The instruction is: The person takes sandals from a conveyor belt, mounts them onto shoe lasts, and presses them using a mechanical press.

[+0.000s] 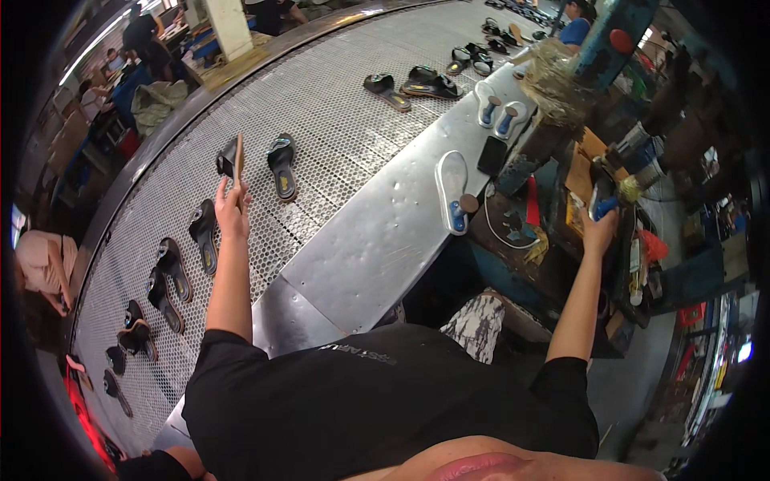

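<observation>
My left hand (233, 210) is closed on a black sandal (231, 159) with a tan sole, tilted on edge above the perforated metal surface. Just right of it lies another black sandal (281, 167) with a shiny ornament on its strap. My right hand (600, 231) reaches to the cluttered bench and grips a blue-handled tool (601, 199) with a dark and pale body; my fingers partly hide it. Between my hands, on the smooth metal ledge, rests a silver sole-shaped plate (451, 183) with a blue fitting and brown knob.
Two similar sole-shaped plates (507, 119) and a black phone (492, 155) lie farther along the ledge (353, 260). Several black sandals (167, 276) line the perforated surface (337, 152). A blue metal post (613, 44) rises at far right. Other people (143, 40) are across the way.
</observation>
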`<state>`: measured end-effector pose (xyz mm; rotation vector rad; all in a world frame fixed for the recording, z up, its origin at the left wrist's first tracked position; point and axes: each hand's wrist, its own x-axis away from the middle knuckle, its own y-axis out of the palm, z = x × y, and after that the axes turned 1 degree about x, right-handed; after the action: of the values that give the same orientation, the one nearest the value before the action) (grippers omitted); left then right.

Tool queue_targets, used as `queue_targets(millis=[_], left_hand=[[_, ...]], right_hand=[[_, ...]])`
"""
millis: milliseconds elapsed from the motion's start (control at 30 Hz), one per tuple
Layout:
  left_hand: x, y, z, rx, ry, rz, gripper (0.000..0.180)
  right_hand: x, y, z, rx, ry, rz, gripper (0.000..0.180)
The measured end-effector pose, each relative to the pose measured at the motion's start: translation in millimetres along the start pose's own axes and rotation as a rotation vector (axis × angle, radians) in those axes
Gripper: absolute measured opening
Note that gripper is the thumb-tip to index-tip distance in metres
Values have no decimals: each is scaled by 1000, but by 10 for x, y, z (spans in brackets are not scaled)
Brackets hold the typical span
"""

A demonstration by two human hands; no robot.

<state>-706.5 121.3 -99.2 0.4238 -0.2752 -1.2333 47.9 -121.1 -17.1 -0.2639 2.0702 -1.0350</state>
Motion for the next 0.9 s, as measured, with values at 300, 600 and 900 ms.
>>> queue_targets(millis=[300,600,900], left_hand=[[1773,1512,-168,167,-652,-1145,89],[2358,2184,-528,544,-1240,-882,45],[1959,2330,-830,170,-677,-516,42]], right_hand=[[1092,-83,-649,-586,86,152,61],[2447,-728,-2127,-1120,-237,-393,49],[2603,-841,-1746,-1236,-327,-756,52]])
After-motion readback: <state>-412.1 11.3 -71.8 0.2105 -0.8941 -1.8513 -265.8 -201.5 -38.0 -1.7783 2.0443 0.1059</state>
